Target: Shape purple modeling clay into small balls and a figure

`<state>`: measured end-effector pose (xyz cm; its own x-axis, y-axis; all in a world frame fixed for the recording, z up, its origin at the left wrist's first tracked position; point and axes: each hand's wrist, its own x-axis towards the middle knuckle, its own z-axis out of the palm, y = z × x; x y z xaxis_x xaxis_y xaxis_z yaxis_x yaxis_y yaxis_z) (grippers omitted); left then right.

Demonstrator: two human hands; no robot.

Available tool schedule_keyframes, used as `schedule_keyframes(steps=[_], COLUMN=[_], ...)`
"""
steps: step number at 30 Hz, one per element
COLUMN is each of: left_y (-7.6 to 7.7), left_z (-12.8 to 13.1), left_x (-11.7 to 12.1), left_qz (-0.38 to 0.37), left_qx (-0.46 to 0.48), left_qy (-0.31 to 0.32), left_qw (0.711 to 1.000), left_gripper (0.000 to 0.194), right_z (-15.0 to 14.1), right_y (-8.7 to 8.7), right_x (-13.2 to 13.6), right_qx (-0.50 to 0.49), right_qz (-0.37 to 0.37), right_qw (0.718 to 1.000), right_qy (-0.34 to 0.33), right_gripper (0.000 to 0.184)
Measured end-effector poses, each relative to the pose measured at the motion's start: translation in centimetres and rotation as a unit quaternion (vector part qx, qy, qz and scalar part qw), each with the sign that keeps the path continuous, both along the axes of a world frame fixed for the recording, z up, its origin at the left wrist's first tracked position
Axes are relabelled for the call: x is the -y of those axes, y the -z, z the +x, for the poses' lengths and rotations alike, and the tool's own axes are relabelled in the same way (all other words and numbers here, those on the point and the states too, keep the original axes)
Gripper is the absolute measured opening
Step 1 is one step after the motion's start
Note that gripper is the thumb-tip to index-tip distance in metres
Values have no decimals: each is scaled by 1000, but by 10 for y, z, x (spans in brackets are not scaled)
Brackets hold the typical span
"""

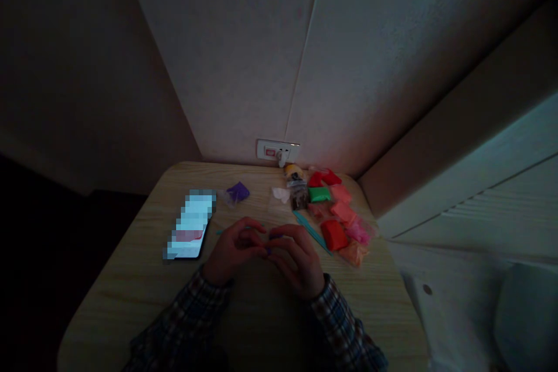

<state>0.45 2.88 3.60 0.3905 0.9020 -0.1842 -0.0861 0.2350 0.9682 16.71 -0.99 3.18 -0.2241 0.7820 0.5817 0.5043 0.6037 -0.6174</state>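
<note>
My left hand and my right hand meet over the middle of the table, fingers bent and tips together. Between the fingertips shows a small purple piece of modelling clay; the fingers hide most of its shape. Just behind my left hand a thin teal tool is partly covered. Right of my right hand lie slim teal modelling tools. A bag with a purple clay block rests farther back on the left.
A lit phone lies at the left of the wooden table. Bagged clay stands at the right: green, red, pink, and white nearer the middle. Behind, a wall socket holds a plug.
</note>
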Motion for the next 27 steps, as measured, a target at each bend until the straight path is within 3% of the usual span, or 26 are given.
schedule_keyframes(steps=[12, 27], left_y=[1, 8], left_z=[-3, -2], left_x=[0, -1], left_qz=[5, 60], left_qx=[-12, -31], left_qy=[22, 47], left_qw=[1000, 997], left_gripper=[33, 17], right_z=[0, 1], right_y=[6, 4], right_x=[-2, -2], right_qx=[8, -5], right_qz=[12, 13], right_qw=[999, 1000], right_qy=[-31, 4], right_gripper=[19, 13])
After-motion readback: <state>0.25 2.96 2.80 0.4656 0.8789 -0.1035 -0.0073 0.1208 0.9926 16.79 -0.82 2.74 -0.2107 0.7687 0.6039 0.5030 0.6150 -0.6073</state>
